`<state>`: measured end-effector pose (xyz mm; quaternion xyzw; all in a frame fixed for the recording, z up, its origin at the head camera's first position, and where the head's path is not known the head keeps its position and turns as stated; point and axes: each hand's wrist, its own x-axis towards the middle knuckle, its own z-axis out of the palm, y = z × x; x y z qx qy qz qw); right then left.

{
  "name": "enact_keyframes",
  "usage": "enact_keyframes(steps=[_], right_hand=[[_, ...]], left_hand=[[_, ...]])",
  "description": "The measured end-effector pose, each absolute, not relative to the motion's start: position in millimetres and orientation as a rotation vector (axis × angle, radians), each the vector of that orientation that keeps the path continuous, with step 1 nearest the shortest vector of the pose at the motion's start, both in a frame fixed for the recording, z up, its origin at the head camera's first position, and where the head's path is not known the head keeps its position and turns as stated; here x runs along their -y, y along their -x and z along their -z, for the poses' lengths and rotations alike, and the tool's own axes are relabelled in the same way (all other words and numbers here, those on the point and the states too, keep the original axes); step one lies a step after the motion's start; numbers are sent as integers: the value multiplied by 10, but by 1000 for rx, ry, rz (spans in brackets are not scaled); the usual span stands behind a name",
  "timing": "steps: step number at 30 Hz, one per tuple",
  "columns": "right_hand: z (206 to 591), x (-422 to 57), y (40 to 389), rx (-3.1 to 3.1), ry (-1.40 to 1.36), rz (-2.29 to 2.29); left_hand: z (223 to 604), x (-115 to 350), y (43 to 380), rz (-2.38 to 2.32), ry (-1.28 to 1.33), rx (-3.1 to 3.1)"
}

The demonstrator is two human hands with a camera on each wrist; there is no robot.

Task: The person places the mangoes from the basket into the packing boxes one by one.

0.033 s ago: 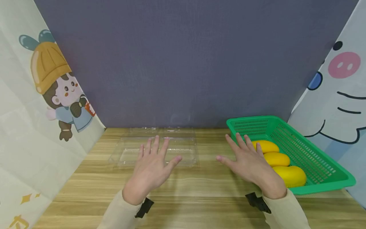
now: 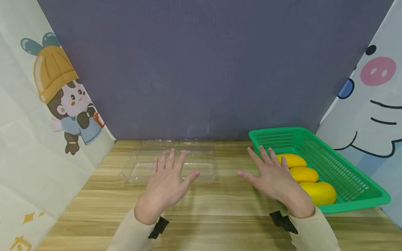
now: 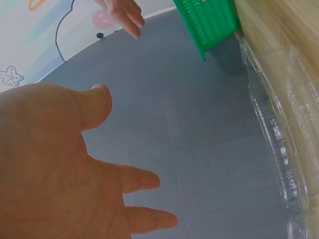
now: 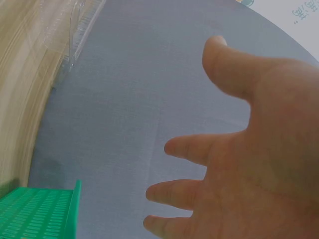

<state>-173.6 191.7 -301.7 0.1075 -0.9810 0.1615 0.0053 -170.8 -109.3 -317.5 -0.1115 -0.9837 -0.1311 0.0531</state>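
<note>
My left hand (image 2: 164, 184), palm down with spread fingers, hovers in front of a clear plastic clamshell box (image 2: 201, 167) and holds nothing. The fingertips overlap the box in the head view; the left wrist view shows the box (image 3: 279, 134) apart from the hand (image 3: 55, 164). To the right, my right hand (image 2: 276, 181) is likewise spread and holds nothing. It is nearest a green plastic basket (image 2: 348, 160), covering part of its near left side. Inside the basket lie three yellow, mango-like fruits, a far one (image 2: 293, 160), a middle one (image 2: 304, 174) and a near one (image 2: 318, 193), partly behind the right hand.
A wood-grain table (image 2: 213, 216) carries the box and the basket. Behind it rises a dark grey panel (image 2: 201, 69). Printed cartoon sheets flank it: a child in a yellow hat (image 2: 56, 73) at left, a pig-nosed figure (image 2: 378, 71) at right.
</note>
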Motion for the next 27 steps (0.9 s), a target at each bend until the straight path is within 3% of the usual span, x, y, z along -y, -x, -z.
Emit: enact_keyframes(steps=[16,27], right_hand=[[3008,-1941,1731,3058,-330,-527],[3006,-1930,1719,3052,-337,-523]], left_hand=[[3171,1122,1719,468,320,2967],[3328,1272,2034,599,238,2933]])
